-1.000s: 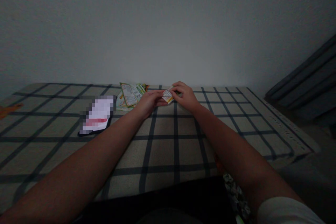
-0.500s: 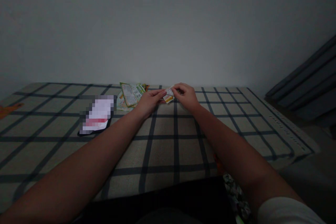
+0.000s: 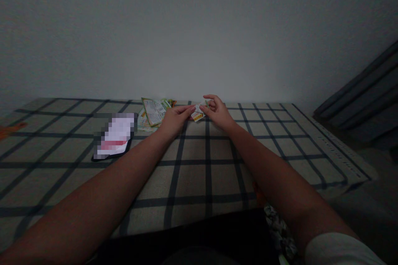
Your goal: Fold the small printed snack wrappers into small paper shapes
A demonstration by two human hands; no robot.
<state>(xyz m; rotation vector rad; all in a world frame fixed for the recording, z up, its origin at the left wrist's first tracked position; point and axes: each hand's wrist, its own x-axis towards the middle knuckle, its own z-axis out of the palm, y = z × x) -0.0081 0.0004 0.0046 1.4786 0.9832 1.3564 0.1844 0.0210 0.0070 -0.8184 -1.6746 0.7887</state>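
Note:
A small printed packet point(image 3: 198, 114), white with a yellow and red strip along its lower edge, is held up between my two hands. My left hand point(image 3: 174, 120) pinches its left side between thumb and fingers. On the other side, my right hand point(image 3: 219, 113) has its thumb against the packet; the index finger is lifted and the other fingers curl behind. Just left of my left hand lie several green-and-white printed packets point(image 3: 153, 112), overlapping one another, with small text on the top one.
A phone point(image 3: 116, 134) with a blurred, lit screen lies left of the packets on the checked tablecloth point(image 3: 189, 178). The table's far edge meets a plain wall point(image 3: 199, 33). An orange object point(image 3: 12, 129) shows at the far left, and dark curtain-like folds point(image 3: 363, 85) hang at the right.
My right index finger has lifted and straightened, while the right thumb has shifted left across the packet. The packet has tilted and moved slightly left. My left hand keeps its pinch.

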